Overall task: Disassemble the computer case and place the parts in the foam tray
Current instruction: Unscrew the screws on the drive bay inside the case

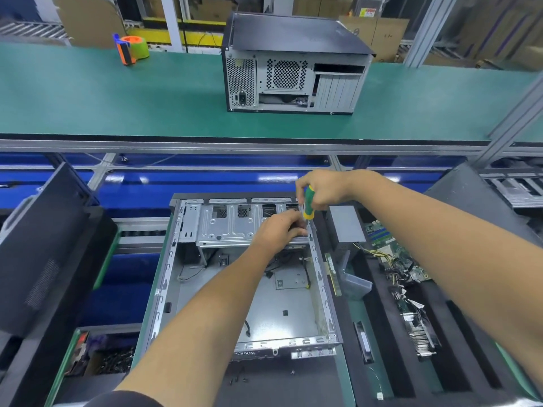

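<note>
An open computer case lies flat in front of me, its inside mostly bare metal with a few loose cables. At its far end sits a silver drive cage. My right hand grips a green and yellow screwdriver held upright over the cage's right end. My left hand rests on that same corner, its fingers curled around the screwdriver's tip area. The black foam tray lies to the right and holds a motherboard, a power supply, a memory stick and a heatsink.
A second, closed computer case stands on the green bench behind. An orange and green tape dispenser sits far left on it. A black side panel leans at the left. A bin of screws is at lower left.
</note>
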`<state>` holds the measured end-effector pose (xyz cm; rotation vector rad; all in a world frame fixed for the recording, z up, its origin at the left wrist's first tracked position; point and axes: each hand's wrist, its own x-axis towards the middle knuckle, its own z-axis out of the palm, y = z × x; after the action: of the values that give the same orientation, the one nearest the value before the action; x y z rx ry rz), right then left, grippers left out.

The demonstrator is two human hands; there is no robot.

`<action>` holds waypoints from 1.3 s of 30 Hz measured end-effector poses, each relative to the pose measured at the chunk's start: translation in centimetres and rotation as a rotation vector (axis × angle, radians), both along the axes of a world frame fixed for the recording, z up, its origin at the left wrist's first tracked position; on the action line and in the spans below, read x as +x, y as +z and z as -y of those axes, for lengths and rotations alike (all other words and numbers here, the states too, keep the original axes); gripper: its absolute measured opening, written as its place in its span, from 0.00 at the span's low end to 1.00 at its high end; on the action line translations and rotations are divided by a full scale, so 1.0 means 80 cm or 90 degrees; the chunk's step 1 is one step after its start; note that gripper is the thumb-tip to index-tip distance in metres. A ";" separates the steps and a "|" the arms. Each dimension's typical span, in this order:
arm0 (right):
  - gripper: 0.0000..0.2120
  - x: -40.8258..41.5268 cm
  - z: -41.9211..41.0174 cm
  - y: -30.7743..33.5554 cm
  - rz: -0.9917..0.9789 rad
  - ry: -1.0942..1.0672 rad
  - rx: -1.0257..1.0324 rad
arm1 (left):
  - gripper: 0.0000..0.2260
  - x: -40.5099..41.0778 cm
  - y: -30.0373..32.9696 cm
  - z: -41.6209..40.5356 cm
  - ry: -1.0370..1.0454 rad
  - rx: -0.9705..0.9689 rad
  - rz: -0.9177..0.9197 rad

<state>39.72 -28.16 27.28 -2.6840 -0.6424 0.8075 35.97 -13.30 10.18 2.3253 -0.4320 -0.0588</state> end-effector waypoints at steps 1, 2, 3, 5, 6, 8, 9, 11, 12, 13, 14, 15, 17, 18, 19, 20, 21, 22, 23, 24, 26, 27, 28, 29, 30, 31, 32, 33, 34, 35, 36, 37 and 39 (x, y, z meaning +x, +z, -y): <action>0.09 0.001 -0.001 -0.001 0.019 0.002 -0.017 | 0.07 -0.001 0.001 0.000 0.001 0.001 0.000; 0.05 0.002 -0.003 0.000 0.050 0.006 -0.043 | 0.07 -0.001 0.002 0.000 0.002 0.002 -0.001; 0.05 0.003 -0.005 0.001 0.076 0.008 -0.077 | 0.08 -0.001 0.002 0.000 0.004 0.003 -0.003; 0.09 0.005 -0.008 0.005 0.086 0.011 -0.131 | 0.09 0.000 0.004 0.000 0.006 0.010 -0.007; 0.09 0.007 -0.010 0.008 0.074 0.018 -0.139 | 0.09 0.000 0.004 0.001 0.006 0.013 -0.010; 0.07 0.010 -0.014 0.014 0.046 0.042 -0.146 | 0.09 0.001 0.004 0.001 0.005 0.011 -0.012; 0.05 0.010 -0.015 0.017 0.035 0.053 -0.151 | 0.09 0.000 0.004 0.001 0.007 0.007 -0.011; 0.07 0.009 -0.014 0.019 0.039 0.067 -0.133 | 0.09 0.000 0.004 0.000 0.010 -0.002 -0.012; 0.09 0.009 -0.011 0.017 0.048 0.064 -0.114 | 0.09 0.000 0.003 0.000 0.008 -0.004 -0.012; 0.10 0.008 -0.007 0.015 0.054 0.058 -0.102 | 0.09 0.000 0.003 0.000 0.006 -0.005 -0.011; 0.10 0.007 -0.003 0.014 0.059 0.054 -0.100 | 0.09 -0.001 0.003 0.001 0.006 -0.005 -0.011; 0.08 0.006 0.001 0.012 0.070 0.055 -0.110 | 0.09 -0.001 0.004 0.001 0.007 -0.006 -0.012; 0.07 0.007 0.004 0.010 0.133 0.071 -0.156 | 0.08 -0.001 0.006 0.001 0.011 -0.007 -0.024; 0.08 0.007 0.003 0.010 0.175 0.084 -0.186 | 0.08 -0.001 0.006 0.001 0.013 -0.003 -0.029; 0.09 0.007 0.000 0.010 0.206 0.098 -0.208 | 0.08 -0.001 0.007 0.002 0.014 0.002 -0.032; 0.08 0.007 -0.004 0.008 0.218 0.112 -0.216 | 0.08 -0.001 0.008 0.002 0.014 0.005 -0.031; 0.07 0.008 -0.009 0.007 0.211 0.121 -0.215 | 0.09 -0.001 0.008 0.002 0.013 0.004 -0.029; 0.07 0.008 -0.014 0.007 0.196 0.129 -0.206 | 0.09 -0.001 0.009 0.002 0.014 0.003 -0.028; 0.09 0.009 -0.018 0.008 0.178 0.134 -0.198 | 0.09 -0.001 0.009 0.001 0.014 0.003 -0.030; 0.09 0.010 -0.020 0.010 0.158 0.134 -0.185 | 0.09 -0.002 0.009 0.001 0.015 0.005 -0.030; 0.09 0.010 -0.019 0.012 0.088 0.102 -0.096 | 0.09 -0.003 0.009 0.002 0.015 0.006 -0.025; 0.11 0.009 -0.017 0.011 0.062 0.088 -0.043 | 0.09 -0.003 0.010 0.002 0.014 0.006 -0.021; 0.13 0.007 -0.016 0.009 0.054 0.082 -0.008 | 0.09 -0.002 0.009 0.002 0.012 0.008 -0.015; 0.13 0.006 -0.015 0.008 0.057 0.078 -0.001 | 0.09 -0.002 0.009 0.002 0.007 0.009 -0.006; 0.12 0.006 -0.014 0.007 0.060 0.074 -0.008 | 0.10 -0.003 0.008 0.002 0.001 0.008 0.009; 0.10 0.006 -0.015 0.009 0.066 0.072 -0.030 | 0.10 -0.004 0.008 0.002 -0.004 0.005 0.025; 0.07 0.008 -0.015 0.011 0.079 0.071 -0.067 | 0.10 -0.004 0.008 0.002 -0.007 -0.002 0.039; 0.07 0.009 -0.015 0.014 0.109 0.073 -0.123 | 0.11 -0.005 0.007 0.003 -0.006 -0.009 0.049; 0.09 0.010 -0.016 0.016 0.152 0.082 -0.188 | 0.12 -0.005 0.007 0.003 -0.006 -0.011 0.054; 0.11 0.009 -0.017 0.019 0.190 0.095 -0.249 | 0.13 -0.005 0.006 0.003 -0.008 -0.006 0.055; 0.10 0.009 -0.018 0.019 0.211 0.108 -0.276 | 0.14 -0.005 0.006 0.003 -0.011 0.000 0.051; 0.08 0.008 -0.019 0.020 0.213 0.119 -0.284 | 0.14 -0.004 0.007 0.004 -0.014 0.001 0.045; 0.09 0.011 -0.019 0.020 0.181 0.130 -0.253 | 0.14 -0.002 0.007 0.003 -0.011 -0.004 0.036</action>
<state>40.61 -26.61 28.85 -3.1709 -0.9181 0.6626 35.80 -13.51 10.75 2.3214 -0.4801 -0.0002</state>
